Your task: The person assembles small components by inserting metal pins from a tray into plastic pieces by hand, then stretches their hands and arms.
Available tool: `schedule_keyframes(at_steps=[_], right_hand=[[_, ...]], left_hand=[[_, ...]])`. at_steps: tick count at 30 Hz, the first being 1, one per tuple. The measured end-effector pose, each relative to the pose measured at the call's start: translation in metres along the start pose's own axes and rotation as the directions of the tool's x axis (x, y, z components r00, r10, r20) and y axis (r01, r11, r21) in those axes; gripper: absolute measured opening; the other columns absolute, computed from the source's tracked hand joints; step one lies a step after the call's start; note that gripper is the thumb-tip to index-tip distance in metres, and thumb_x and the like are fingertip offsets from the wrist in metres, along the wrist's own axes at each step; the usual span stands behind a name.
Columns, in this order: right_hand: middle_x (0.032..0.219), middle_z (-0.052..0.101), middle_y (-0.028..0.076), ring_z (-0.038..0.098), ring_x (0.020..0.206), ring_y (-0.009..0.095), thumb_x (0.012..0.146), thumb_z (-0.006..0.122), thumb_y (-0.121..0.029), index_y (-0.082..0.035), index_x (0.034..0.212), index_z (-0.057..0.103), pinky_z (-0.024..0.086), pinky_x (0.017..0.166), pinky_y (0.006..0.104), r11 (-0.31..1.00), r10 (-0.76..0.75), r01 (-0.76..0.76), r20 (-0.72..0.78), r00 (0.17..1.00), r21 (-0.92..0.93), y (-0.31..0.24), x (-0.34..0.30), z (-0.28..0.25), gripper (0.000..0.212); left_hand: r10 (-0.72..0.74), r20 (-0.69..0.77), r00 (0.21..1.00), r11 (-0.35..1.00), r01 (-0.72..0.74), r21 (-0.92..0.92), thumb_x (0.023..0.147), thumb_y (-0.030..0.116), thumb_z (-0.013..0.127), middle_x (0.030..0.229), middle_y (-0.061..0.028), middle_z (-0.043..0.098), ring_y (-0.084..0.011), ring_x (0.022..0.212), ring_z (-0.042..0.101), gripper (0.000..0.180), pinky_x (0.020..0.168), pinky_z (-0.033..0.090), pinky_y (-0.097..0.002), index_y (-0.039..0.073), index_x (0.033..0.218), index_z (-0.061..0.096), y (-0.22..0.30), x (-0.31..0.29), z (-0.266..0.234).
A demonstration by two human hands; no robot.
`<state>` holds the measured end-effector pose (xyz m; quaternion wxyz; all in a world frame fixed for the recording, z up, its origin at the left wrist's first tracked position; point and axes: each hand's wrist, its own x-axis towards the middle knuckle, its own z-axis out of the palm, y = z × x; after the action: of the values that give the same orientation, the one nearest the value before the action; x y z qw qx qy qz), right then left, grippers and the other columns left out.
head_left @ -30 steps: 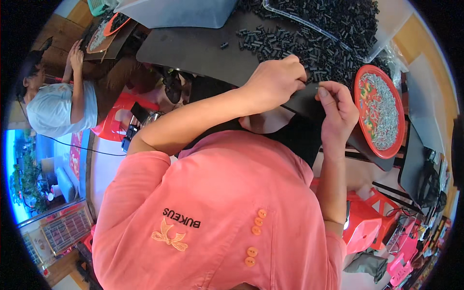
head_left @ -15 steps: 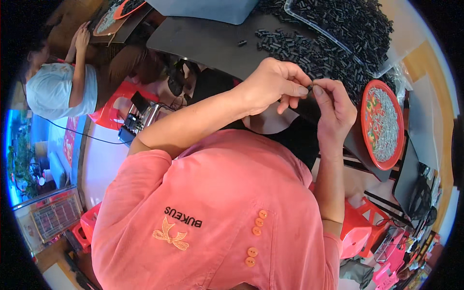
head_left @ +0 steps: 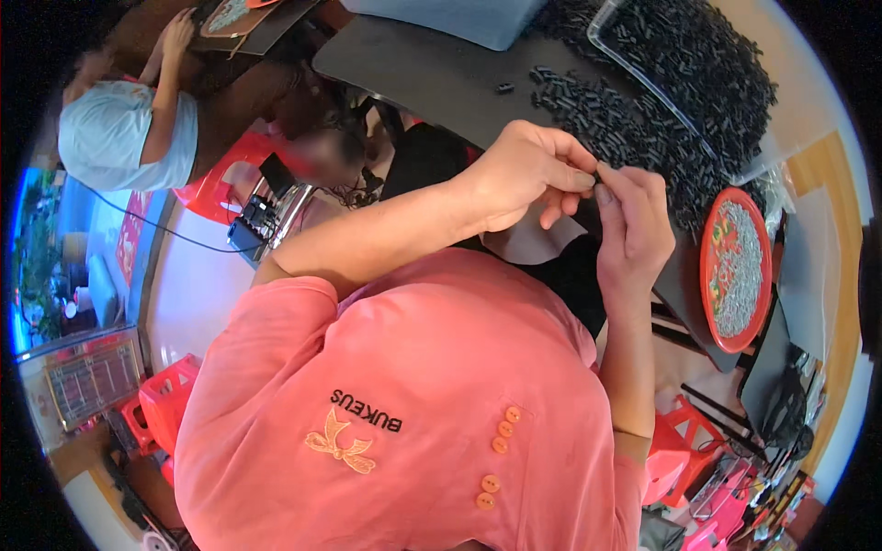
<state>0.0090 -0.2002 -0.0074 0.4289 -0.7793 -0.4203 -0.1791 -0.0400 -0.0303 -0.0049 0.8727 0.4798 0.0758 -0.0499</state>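
Note:
My left hand [head_left: 533,174] and my right hand [head_left: 636,220] meet fingertip to fingertip above the near edge of the dark table. Thumb and forefinger of each hand are pinched together around a tiny black plastic part, which the fingertips now almost wholly cover. Just beyond them lies a spread of small black tubular plastic parts [head_left: 588,115]. To the right of my right hand, a red oval tray [head_left: 708,275] holds a heap of small silvery metal pieces [head_left: 740,271].
A clear plastic bin [head_left: 643,81] lies among the heaped black parts. A grey-blue tub [head_left: 450,20] stands on the dark table [head_left: 404,69]. At far left, a person in a light blue shirt [head_left: 115,133] works at another tray. Red plastic stools [head_left: 170,395] stand around.
The view has shifted, so the table and tray appear farther right and lower. My hands stay pinched together, and the right fingers have closed further over the black part.

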Motion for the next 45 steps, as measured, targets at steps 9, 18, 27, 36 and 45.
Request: schedule_keyframes(at_steps=[9, 18, 27, 36, 45], right_hand=[[0.088, 0.061, 0.013, 0.062, 0.074, 0.027, 0.079, 0.068, 0.004, -0.001, 0.098, 0.068, 0.05, 0.067, 0.0331, 0.984, -0.032, -0.005, 0.207, 0.978, 0.176, -0.008, 0.029, 0.015, 0.02], [0.088, 0.061, 0.008, 0.062, 0.09, 0.031, 0.08, 0.069, -0.009, -0.011, 0.092, 0.068, 0.048, 0.077, 0.0421, 0.93, -0.058, 0.172, 0.331, 0.942, -0.325, 0.041, 0.095, 0.024, 0.012], [0.09, 0.06, 0.008, 0.061, 0.093, 0.03, 0.08, 0.067, -0.007, -0.014, 0.098, 0.07, 0.046, 0.078, 0.0427, 0.879, 0.005, 0.202, 0.432, 0.902, -0.433, 0.058, 0.1, 0.023, 0.019], [0.092, 0.062, 0.009, 0.063, 0.094, 0.031, 0.081, 0.068, -0.009, -0.012, 0.099, 0.071, 0.048, 0.079, 0.0434, 0.911, 0.074, 0.115, 0.431, 0.899, -0.397, 0.063, 0.112, 0.017, 0.018], [0.09, 0.062, 0.01, 0.063, 0.093, 0.032, 0.08, 0.067, -0.01, -0.012, 0.101, 0.071, 0.048, 0.079, 0.0444, 0.873, 0.102, 0.156, 0.484, 0.869, -0.463, 0.068, 0.118, 0.014, 0.021]], left_hand=[[0.074, -0.088, 0.993, 0.997, -0.075, -0.01, 0.087, 0.003, 0.067, 0.073, -0.0101, 0.065, -0.0132, 0.052, 0.059, 0.014, 0.044, 0.044, -0.0241, -0.006, 0.099, 0.065, 0.004, -0.035, -0.033], [0.157, -0.141, 0.978, 0.988, -0.154, 0.03, 0.091, 0.003, 0.063, 0.079, -0.0118, 0.065, -0.0126, 0.055, 0.058, 0.018, 0.045, 0.045, -0.0235, -0.008, 0.105, 0.065, 0.009, -0.049, -0.061], [0.167, -0.124, 0.978, 0.986, -0.164, 0.041, 0.092, 0.004, 0.064, 0.083, -0.0117, 0.065, -0.0121, 0.056, 0.058, 0.019, 0.046, 0.045, -0.023, -0.009, 0.106, 0.064, 0.008, -0.041, -0.066], [0.23, -0.049, 0.972, 0.967, -0.222, 0.122, 0.091, 0.004, 0.064, 0.072, -0.0079, 0.063, -0.0109, 0.05, 0.055, 0.017, 0.046, 0.042, -0.0221, -0.006, 0.104, 0.065, 0.015, -0.023, -0.048], [0.183, -0.04, 0.982, 0.974, -0.175, 0.142, 0.09, 0.007, 0.065, 0.069, -0.006, 0.062, -0.0097, 0.048, 0.053, 0.015, 0.046, 0.04, -0.0215, -0.002, 0.102, 0.066, 0.018, -0.008, -0.034]])
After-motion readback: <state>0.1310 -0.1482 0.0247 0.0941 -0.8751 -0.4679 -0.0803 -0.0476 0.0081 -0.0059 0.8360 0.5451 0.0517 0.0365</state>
